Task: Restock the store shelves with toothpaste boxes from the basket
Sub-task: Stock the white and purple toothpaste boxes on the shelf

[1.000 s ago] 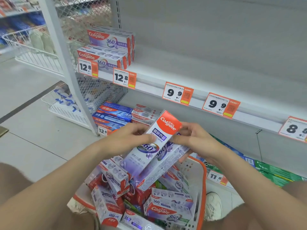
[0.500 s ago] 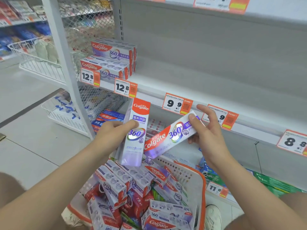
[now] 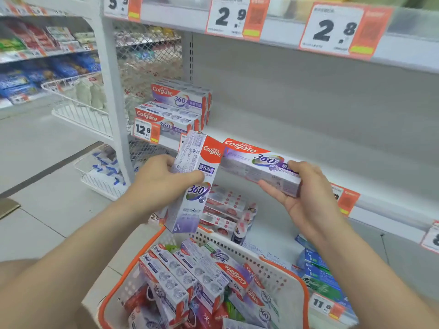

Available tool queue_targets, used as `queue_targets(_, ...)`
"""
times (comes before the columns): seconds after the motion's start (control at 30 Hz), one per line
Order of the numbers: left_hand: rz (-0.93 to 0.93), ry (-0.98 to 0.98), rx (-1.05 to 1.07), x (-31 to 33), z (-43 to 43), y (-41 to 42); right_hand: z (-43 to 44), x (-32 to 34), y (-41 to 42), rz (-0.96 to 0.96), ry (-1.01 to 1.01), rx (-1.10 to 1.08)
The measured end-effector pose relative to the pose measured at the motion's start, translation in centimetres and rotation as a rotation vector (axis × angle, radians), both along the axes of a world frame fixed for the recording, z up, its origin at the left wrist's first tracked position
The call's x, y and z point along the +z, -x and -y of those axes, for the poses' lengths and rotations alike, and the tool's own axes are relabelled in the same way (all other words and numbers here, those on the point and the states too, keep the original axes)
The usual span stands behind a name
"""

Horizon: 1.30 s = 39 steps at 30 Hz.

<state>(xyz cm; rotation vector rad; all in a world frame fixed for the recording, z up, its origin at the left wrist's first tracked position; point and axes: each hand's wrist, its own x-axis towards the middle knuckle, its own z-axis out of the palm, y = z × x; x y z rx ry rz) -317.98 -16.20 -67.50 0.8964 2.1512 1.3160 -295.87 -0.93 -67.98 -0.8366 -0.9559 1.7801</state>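
Note:
My left hand (image 3: 161,180) grips a purple-and-white Colgate 360 toothpaste box (image 3: 193,184) held nearly upright, red end up. My right hand (image 3: 301,188) holds a second Colgate 360 box (image 3: 256,166) lying almost level, its red end pointing left and nearly touching the first box. Both boxes hang above the white basket with an orange rim (image 3: 280,264), which holds several more toothpaste boxes. In front of them runs the white middle shelf (image 3: 297,148). At its left end sits a stack of the same Colgate boxes (image 3: 175,108).
Price tags line the shelf edges, such as 12.8 (image 3: 143,130) and 2.8 (image 3: 332,29). The lower shelf holds red-and-white boxes (image 3: 225,210) and blue and green ones (image 3: 318,271). A white upright post (image 3: 114,100) and wire baskets (image 3: 78,105) stand to the left.
Both hands have lifted their boxes higher and closer to the middle shelf. The right box has turned from tilted to nearly level. The view has tilted upward.

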Motion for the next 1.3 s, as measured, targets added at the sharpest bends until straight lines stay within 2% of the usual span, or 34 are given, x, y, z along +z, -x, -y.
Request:
queue_targets(0.1,0.018,-0.056,0.002,1.2,-0.9,2.0,-0.8,0.5,2.3,0.051,0.002,-0.094)
queue_targets(0.2,0.015,0.008,0.002,1.6,-2.0,4.1,-1.7,1.9,5.0,0.087,-0.046,-0.073)
queue_targets(0.3,-0.170,0.187,-0.090,1.3,-2.6,5.3,-2.5,3.5,8.3,0.071,-0.162,-0.038)
queue_targets(0.37,-0.309,0.318,-0.183,0.9,-2.8,5.6,-3.3,4.3,10.9,0.232,-0.402,-0.054)
queue_targets(0.43,-0.399,0.400,-0.256,0.6,-3.0,6.1,-4.1,5.0,13.9,0.405,-0.726,-0.064)
queue_targets(0.57,-0.443,0.427,-0.354,0.4,-3.6,7.1,-6.0,5.4,20.1,0.690,-1.322,-0.002)
queue_targets(0.7,-0.476,0.450,-0.333,-0.4,-3.9,8.3,-7.7,3.9,25.3,0.894,-1.638,0.115)
queue_targets(0.8,-0.457,0.443,-0.322,-0.6,-3.7,8.7,-8.3,3.0,27.1,1.177,-1.763,-0.044)
queue_targets(0.9,-0.389,0.420,-0.331,-0.2,-3.3,9.1,-8.3,2.1,27.1,1.284,-1.747,-0.197)
queue_targets(0.97,-0.349,0.403,-0.314,0.3,-3.0,9.2,-7.9,1.7,26.3,1.198,-1.676,-0.161)
queue_targets(1.0,-0.312,0.380,-0.296,0.6,-2.8,9.3,-7.4,1.7,25.5,1.072,-1.589,-0.117)
queue_targets(1.07,-0.203,0.325,-0.263,0.8,-2.7,9.3,-6.0,1.8,22.6,0.746,-1.336,-0.045)
queue_targets(1.1,-0.138,0.304,-0.256,0.9,-2.7,9.3,-5.1,1.8,20.7,0.643,-1.199,-0.003)
queue_targets(1.2,0.046,0.251,-0.273,1.0,-3.0,8.7,-1.7,0.8,15.0,0.608,-0.790,0.306)
queue_targets(1.3,0.118,0.213,-0.306,0.6,-3.6,7.6,0.3,-1.0,12.2,0.528,-0.441,0.597)
